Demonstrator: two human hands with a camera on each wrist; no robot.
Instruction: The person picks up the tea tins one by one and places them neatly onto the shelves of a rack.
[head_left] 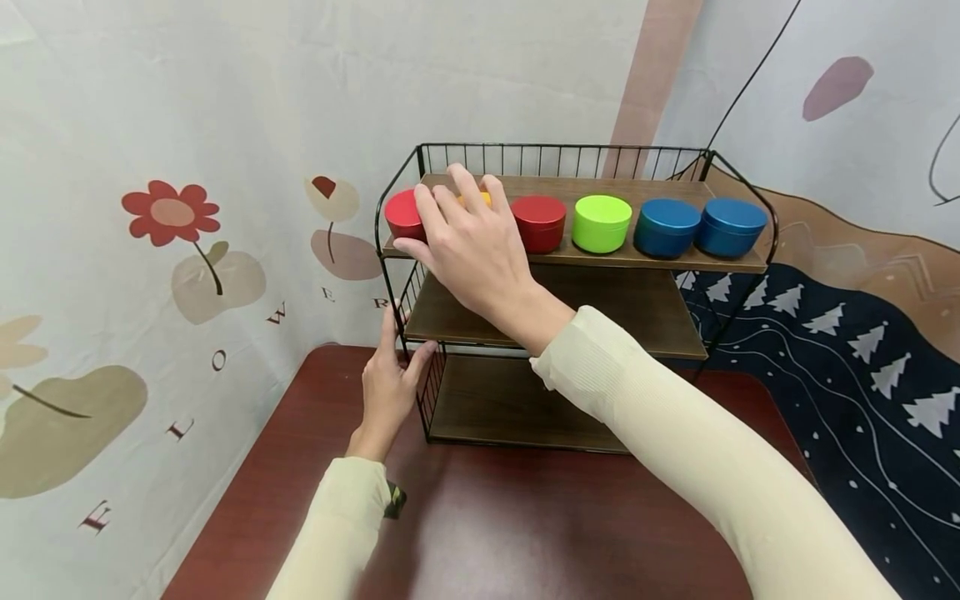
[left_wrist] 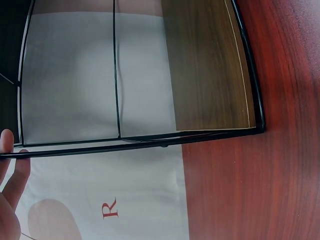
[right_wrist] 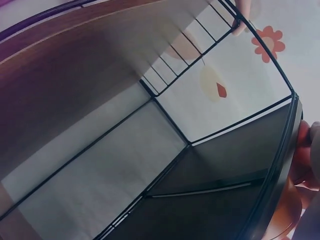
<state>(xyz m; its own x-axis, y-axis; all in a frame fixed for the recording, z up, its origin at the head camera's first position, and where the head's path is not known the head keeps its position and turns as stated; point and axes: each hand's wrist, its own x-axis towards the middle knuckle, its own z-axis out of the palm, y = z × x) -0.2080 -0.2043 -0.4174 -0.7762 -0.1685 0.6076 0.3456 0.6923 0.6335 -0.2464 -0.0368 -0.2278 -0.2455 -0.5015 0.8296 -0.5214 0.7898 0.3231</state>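
Observation:
A three-tier rack (head_left: 555, 304) with dark wooden boards and a black wire frame stands before me. At its left side, my left hand (head_left: 386, 396) holds the frame, with fingers and thumb about a black bar (left_wrist: 100, 149). My right hand (head_left: 480, 250) reaches over the left end of the top shelf. Its thumb and index finger lie about a round red tin (head_left: 403, 212), also seen in the right wrist view as a red tin (right_wrist: 301, 155). An orange tin (right_wrist: 285, 212), mostly hidden by the hand in the head view, sits beside it.
Along the top shelf to the right stand another red tin (head_left: 540, 225), a lime green tin (head_left: 602, 225) and two blue tins (head_left: 666, 229). The rack rests on a reddish-brown table (head_left: 570, 517). Printed cloth (head_left: 247, 100) hangs behind and beside it.

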